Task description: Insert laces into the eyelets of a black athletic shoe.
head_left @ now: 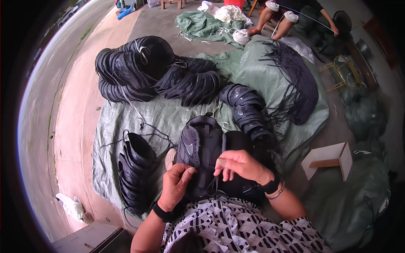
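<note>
A dark grey shoe upper (192, 145) with a pale side mark lies across my lap, its collar pointing away from me. My left hand (176, 183) is closed, thumb against forefinger, at the upper's left edge near the lower eyelets. Over its right side is my right hand (242, 166), fingers bent and pinched together. A thin dark shoelace (214, 185) hangs in a loop just under the right fingertips. What exactly lies between those fingertips is partly hidden. To the left, a nested row of black shoe uppers (134, 177) rests on a green woven sheet (107, 139).
Stacked uppers (126, 69) stand ahead, with another row (249, 111) on the right. A bundle of dark laces (295, 84) drapes over a green sack (253, 63). A small board stand (327, 162) is at right. Another person (291, 17) sits at the far right.
</note>
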### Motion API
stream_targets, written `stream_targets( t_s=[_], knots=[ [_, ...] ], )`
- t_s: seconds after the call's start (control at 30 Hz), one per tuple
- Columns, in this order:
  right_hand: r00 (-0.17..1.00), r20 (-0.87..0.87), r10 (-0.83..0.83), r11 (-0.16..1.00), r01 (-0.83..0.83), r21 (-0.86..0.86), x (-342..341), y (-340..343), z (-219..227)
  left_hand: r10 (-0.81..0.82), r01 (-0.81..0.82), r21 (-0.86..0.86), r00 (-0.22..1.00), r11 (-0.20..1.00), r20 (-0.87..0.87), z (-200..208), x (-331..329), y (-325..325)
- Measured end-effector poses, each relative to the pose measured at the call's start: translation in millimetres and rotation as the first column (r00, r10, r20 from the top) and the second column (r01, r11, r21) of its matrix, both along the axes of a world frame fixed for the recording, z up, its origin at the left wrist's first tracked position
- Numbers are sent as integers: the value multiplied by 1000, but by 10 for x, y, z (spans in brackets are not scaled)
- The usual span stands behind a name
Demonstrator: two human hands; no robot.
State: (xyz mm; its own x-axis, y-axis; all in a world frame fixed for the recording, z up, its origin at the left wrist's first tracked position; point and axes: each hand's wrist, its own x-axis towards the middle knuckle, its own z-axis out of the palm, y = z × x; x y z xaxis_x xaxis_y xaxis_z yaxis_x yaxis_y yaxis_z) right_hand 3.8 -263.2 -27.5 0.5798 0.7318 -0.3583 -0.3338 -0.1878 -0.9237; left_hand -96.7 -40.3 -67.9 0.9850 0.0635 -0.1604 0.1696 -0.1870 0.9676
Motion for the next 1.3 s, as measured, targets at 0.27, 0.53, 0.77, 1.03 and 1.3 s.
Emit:
stream_targets(
  t_s=[0.27,0.53,0.77,1.03,1.3],
  knots=[
    [874,165,457,836,-359,-415,-36,-104,320,-32,12,217,996,976,89,108,-49,-22],
    [985,36,-168,981,170,-92,74,292,10,-12,13,160,1000,987,-8,125,25,-114],
    [998,-69,12,979,-26,-200,39,440,30,11,0,204,999,979,-53,82,33,-96],
    [955,-297,9,999,-20,-35,58,346,-154,-98,-103,675,962,731,253,163,174,-256],
    [994,-106,30,992,-43,-120,-55,388,-117,-129,58,497,985,866,111,112,79,-78]
  ],
)
